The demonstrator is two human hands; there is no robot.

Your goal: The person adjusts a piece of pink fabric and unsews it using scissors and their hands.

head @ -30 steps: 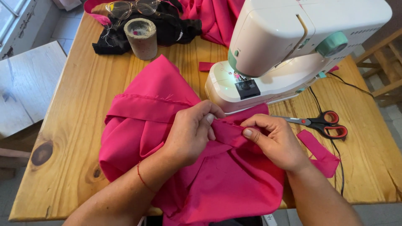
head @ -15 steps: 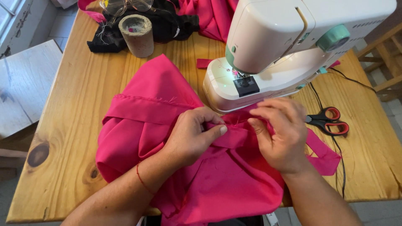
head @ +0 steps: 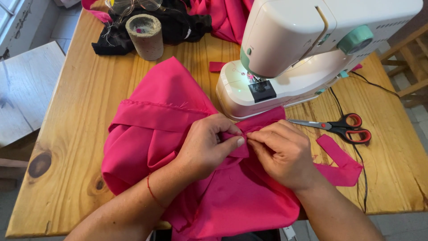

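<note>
Knotty wooden table [head: 67, 134], its far and near edges cut off by the frame. White sewing machine with mint-green dial [head: 312, 49] stands at the far right, top cropped; needle area lit but too small to make out. Bright pink woven fabric [head: 156, 129] lies bunched at table centre, one edge against the machine base, the lower part running out of frame and hidden under both forearms. Black cloth heap [head: 178, 24] at the far edge, partly cropped, with clear glasses on it only half visible. Rough grey cylindrical cup [head: 145, 35] beside it, contents unclear. Red-handled scissors [head: 343, 127] lie right of the machine, just beside a loose pink strip. Left hand [head: 205, 147]: fingers curled, thumb pressed on a small fold of the fabric. Right hand [head: 283, 151]: fingertips pinched narrow on the same fold, touching the left thumb; what lies under the palm is hidden.
</note>
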